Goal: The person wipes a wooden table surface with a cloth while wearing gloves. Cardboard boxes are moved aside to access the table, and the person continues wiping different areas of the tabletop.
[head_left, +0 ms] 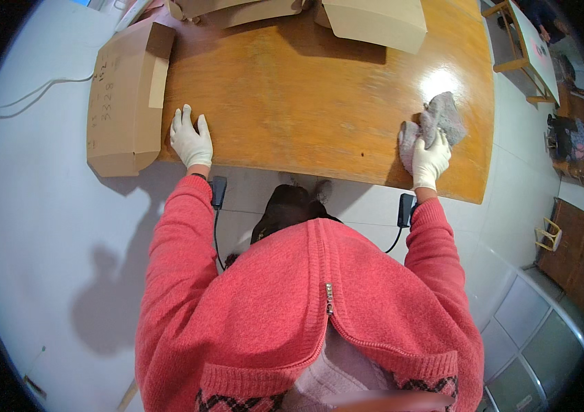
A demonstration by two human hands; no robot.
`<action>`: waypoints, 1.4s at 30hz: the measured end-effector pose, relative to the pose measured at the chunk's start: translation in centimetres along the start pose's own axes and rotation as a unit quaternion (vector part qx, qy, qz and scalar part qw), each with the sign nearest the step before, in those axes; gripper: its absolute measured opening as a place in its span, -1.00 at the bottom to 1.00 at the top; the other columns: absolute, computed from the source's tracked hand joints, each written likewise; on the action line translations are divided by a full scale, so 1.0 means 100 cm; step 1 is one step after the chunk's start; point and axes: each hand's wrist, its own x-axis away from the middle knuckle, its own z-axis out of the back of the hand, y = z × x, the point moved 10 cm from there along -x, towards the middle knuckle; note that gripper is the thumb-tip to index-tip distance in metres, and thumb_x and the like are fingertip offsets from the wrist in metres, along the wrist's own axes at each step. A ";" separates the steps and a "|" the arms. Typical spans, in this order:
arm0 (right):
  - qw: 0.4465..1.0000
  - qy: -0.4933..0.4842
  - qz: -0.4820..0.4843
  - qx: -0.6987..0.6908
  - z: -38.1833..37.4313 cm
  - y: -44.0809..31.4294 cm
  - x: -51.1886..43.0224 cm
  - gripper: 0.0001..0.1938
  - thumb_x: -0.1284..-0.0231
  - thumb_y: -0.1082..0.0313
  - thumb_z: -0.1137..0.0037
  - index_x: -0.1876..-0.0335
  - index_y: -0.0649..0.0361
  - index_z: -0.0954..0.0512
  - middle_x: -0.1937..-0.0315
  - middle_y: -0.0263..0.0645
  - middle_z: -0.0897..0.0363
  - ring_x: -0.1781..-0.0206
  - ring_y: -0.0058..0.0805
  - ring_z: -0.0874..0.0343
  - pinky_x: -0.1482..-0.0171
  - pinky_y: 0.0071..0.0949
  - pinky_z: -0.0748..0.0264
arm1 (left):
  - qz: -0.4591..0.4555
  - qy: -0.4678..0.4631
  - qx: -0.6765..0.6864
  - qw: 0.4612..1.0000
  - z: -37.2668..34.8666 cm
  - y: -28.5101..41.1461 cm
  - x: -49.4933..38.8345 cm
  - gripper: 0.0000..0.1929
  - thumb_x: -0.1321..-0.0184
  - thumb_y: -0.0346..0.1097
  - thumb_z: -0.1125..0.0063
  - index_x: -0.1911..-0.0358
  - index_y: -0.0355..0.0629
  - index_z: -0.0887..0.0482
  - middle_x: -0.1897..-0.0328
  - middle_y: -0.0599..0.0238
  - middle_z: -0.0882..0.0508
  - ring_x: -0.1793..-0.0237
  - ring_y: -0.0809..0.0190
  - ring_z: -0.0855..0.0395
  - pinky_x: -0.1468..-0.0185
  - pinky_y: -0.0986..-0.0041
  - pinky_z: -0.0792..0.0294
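Note:
Both of my hands wear white gloves. My right hand (431, 160) grips a crumpled grey cloth (444, 121) near the right front part of the wooden table (281, 98). Part of the cloth hangs to the left of the fingers and rests against the tabletop. My left hand (191, 140) lies palm down on the table's left front part with the fingers apart and nothing in it. Just left of it stands a cardboard box (124, 103) with handwritten marks on its side, at the table's left edge.
More cardboard boxes (374, 23) stand along the far side of the table. A white cable (39, 92) runs at the left. Beyond the right edge are a white-topped table (534, 46), a small stool (549, 234) and low cabinets (523, 319). Another person (547, 23) is partly visible at upper right.

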 end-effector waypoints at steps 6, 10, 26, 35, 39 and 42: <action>0.995 -0.004 0.093 -0.036 -0.005 -0.087 0.040 -0.33 -0.15 0.11 -0.40 -0.44 0.07 -0.64 -0.47 -0.03 -0.62 -0.46 0.09 -0.58 -0.44 0.06 -0.52 | 0.001 -0.007 0.000 1.000 0.001 -0.001 -0.001 -0.41 -0.52 0.02 -0.26 -0.53 -0.05 -0.62 -0.65 0.00 -0.56 -0.59 -0.19 -0.49 -0.59 -0.08 -0.37; 0.985 -0.024 0.152 -0.082 -0.001 -0.145 0.057 -0.27 -0.12 0.12 -0.41 -0.50 0.06 -0.58 -0.49 -0.01 -0.58 -0.55 0.07 -0.48 -0.50 0.14 -0.38 | -0.001 -0.006 -0.002 1.000 0.006 0.006 -0.001 -0.42 -0.53 0.02 -0.25 -0.52 -0.05 -0.63 -0.65 0.00 -0.56 -0.59 -0.19 -0.49 -0.61 -0.07 -0.36; 0.865 -0.155 0.426 -0.216 -0.007 -0.340 0.149 -0.34 -0.20 0.14 -0.39 -0.47 0.06 -0.57 -0.45 -0.05 -0.58 -0.55 0.01 -0.49 -0.49 0.17 -0.41 | -0.007 0.002 0.005 1.000 0.000 -0.004 -0.004 -0.42 -0.52 0.00 -0.26 -0.52 -0.04 -0.63 -0.64 -0.01 -0.57 -0.59 -0.18 -0.49 -0.60 -0.07 -0.36; 0.883 -0.130 0.400 -0.209 0.010 -0.238 0.103 -0.37 -0.12 0.19 -0.40 -0.39 0.06 -0.64 -0.36 -0.10 -0.68 -0.43 0.01 -0.62 -0.37 0.07 -0.57 | -0.016 0.003 -0.001 1.000 -0.003 -0.003 -0.003 -0.42 -0.53 0.00 -0.25 -0.53 -0.03 -0.62 -0.63 -0.03 -0.57 -0.58 -0.20 -0.50 -0.60 -0.09 -0.36; 0.929 -0.107 0.313 -0.163 0.013 -0.171 0.058 -0.39 -0.11 0.27 -0.41 -0.37 0.10 -0.67 -0.36 -0.05 -0.69 -0.42 0.07 -0.63 -0.44 0.05 -0.56 | -0.003 -0.008 -0.009 1.000 -0.004 -0.010 -0.007 -0.42 -0.50 0.02 -0.25 -0.51 -0.03 -0.63 -0.62 -0.05 -0.58 -0.56 -0.22 -0.51 -0.59 -0.10 -0.36; 0.955 -0.079 0.262 -0.111 0.005 -0.150 0.041 -0.35 -0.15 0.25 -0.42 -0.44 0.12 -0.65 -0.42 -0.01 -0.66 -0.46 0.11 -0.59 -0.50 0.05 -0.51 | 0.007 -0.010 -0.009 1.000 -0.003 -0.011 -0.007 -0.41 -0.51 0.04 -0.26 -0.53 -0.01 -0.61 -0.64 -0.01 -0.55 -0.60 -0.19 -0.47 -0.58 -0.14 -0.35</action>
